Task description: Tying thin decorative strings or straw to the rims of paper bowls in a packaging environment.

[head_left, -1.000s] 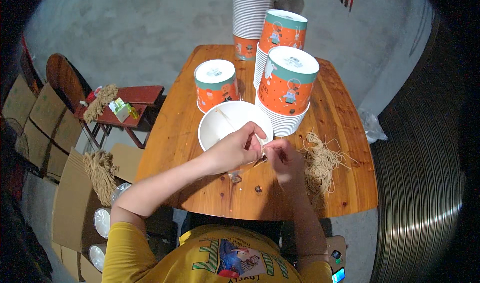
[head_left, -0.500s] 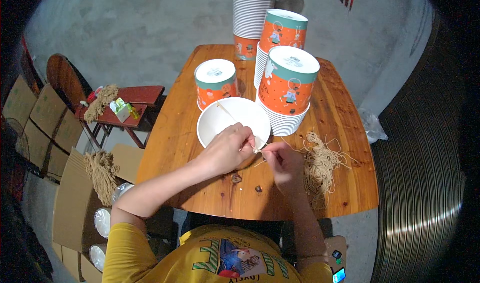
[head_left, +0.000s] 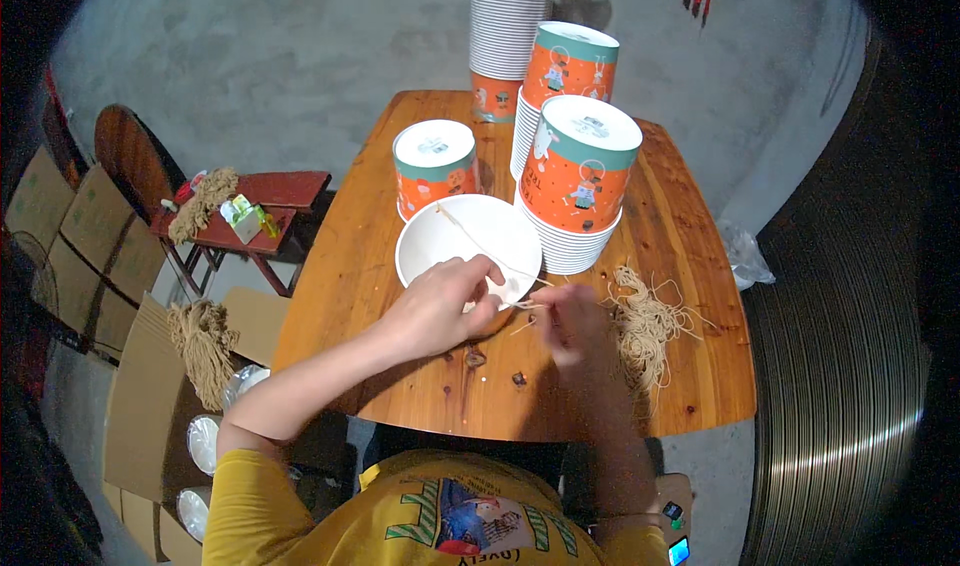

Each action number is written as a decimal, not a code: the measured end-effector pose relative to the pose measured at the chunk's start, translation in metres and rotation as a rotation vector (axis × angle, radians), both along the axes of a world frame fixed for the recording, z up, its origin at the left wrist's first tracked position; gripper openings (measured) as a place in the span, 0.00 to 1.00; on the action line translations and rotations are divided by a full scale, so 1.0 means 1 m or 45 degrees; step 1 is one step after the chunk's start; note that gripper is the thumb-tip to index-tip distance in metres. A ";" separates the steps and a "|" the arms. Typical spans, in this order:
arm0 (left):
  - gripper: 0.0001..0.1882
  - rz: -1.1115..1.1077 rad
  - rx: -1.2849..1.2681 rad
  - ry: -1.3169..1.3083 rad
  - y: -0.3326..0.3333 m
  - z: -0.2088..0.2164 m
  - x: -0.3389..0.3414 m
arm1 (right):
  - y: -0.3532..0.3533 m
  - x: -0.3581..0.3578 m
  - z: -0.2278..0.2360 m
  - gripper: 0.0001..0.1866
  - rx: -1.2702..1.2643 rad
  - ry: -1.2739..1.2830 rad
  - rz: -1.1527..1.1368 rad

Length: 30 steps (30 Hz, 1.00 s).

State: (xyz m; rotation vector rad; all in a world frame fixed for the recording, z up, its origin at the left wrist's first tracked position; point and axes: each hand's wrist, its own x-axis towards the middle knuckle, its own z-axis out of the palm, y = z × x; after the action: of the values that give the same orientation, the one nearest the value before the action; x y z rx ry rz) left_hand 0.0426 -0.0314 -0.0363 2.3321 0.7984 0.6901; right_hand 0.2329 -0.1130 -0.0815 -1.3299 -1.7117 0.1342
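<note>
A white-lined paper tub (head_left: 420, 247) sits in front of me, its mouth turned up toward me. A thin pale string (head_left: 478, 245) runs from its far rim across the opening to my right hand. My right hand (head_left: 578, 328) has its fingertips pinched on the string just right of the near rim; the hand is slightly blurred. At the near left of the rim, my left hand (head_left: 445, 306) is curved, with thumb and forefinger parted. Strands pass close to its thumb tip. Its other fingers are mostly hidden behind the hand.
Orange-and-green paper tubs (head_left: 583, 181) stand upside down in stacks behind, with a single tub (head_left: 435, 171) to the left. A tangle of string (head_left: 648, 331) lies on the wooden table (head_left: 690, 246) at right. Cardboard boxes (head_left: 145, 396) and a red bench (head_left: 285, 190) are at left.
My left thumb and forefinger have parted from their pinch at the rim. My right hand has moved slightly right, drawing string with it, and the string across the tub shows longer.
</note>
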 end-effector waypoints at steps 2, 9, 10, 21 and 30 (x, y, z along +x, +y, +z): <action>0.06 -0.053 -0.011 0.143 -0.006 0.008 -0.004 | 0.003 0.011 -0.006 0.06 0.075 -0.179 -0.055; 0.05 -0.212 0.383 0.102 -0.006 0.003 -0.023 | 0.031 0.015 0.010 0.05 0.591 -0.537 0.017; 0.05 -0.225 0.459 0.091 -0.005 0.003 -0.025 | 0.030 0.010 0.013 0.05 0.594 -0.540 0.017; 0.07 0.221 0.121 -0.114 -0.018 -0.017 -0.006 | 0.030 -0.033 0.018 0.05 0.048 -0.219 -0.025; 0.07 -0.018 0.296 -0.103 -0.012 -0.022 -0.018 | 0.036 -0.037 0.017 0.06 0.048 -0.061 -0.253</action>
State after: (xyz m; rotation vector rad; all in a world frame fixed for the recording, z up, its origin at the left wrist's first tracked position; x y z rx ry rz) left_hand 0.0248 -0.0429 -0.0584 2.4949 0.6969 0.9072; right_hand 0.1955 -0.0766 -0.0648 -1.4763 -1.6032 -0.0436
